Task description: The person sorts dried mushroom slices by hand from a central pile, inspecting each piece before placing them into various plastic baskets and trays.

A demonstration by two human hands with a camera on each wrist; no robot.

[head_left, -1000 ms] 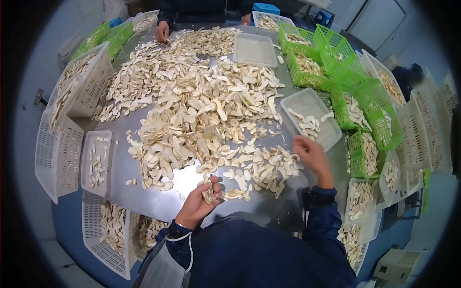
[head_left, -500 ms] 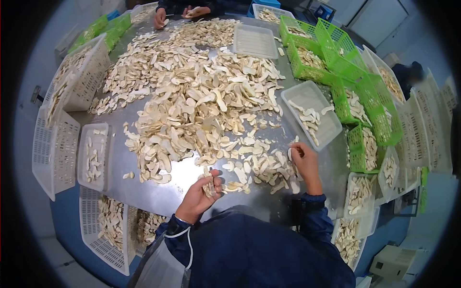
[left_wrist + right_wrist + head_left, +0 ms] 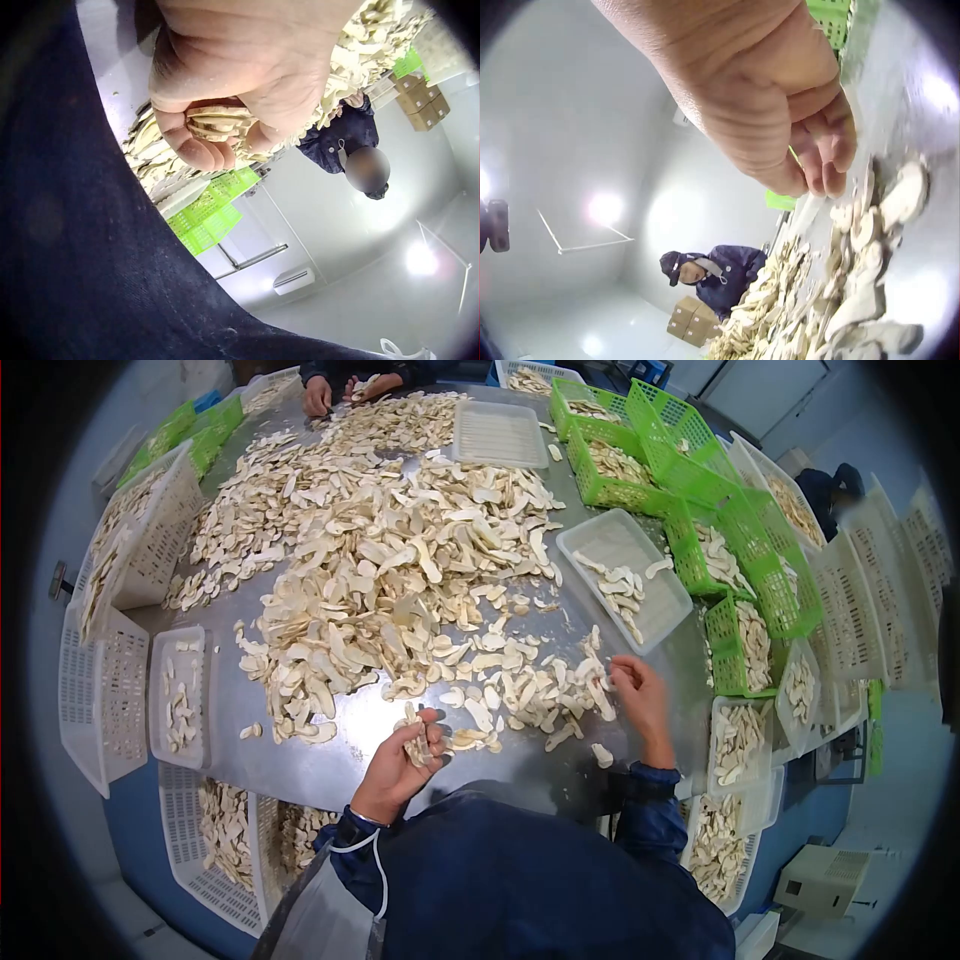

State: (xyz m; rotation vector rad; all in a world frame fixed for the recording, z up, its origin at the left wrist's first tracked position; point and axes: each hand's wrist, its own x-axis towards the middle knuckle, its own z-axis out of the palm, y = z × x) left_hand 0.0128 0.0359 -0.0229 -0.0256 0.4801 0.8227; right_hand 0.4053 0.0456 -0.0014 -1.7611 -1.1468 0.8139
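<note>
My left hand is low over the near edge of the steel table, its fingers curled round several pale dried mushroom slices stacked in the palm. Just right of the small spread of mushroom slices is my right hand, fingers bent and thumb close to them. In the right wrist view no slice shows between the fingertips, which hang right above the loose slices. A single slice lies apart on the steel, below the right hand. The big mushroom heap fills the middle.
A white tray with some slices lies beyond my right hand; another tray is at the back. Green baskets line the right edge. White crates and a narrow tray stand left. Across the table another person's hands handle slices.
My right hand came back from beside the white tray toward the small spread; the slice it pinched half a second ago is gone from its fingers. The left hand keeps its slices.
</note>
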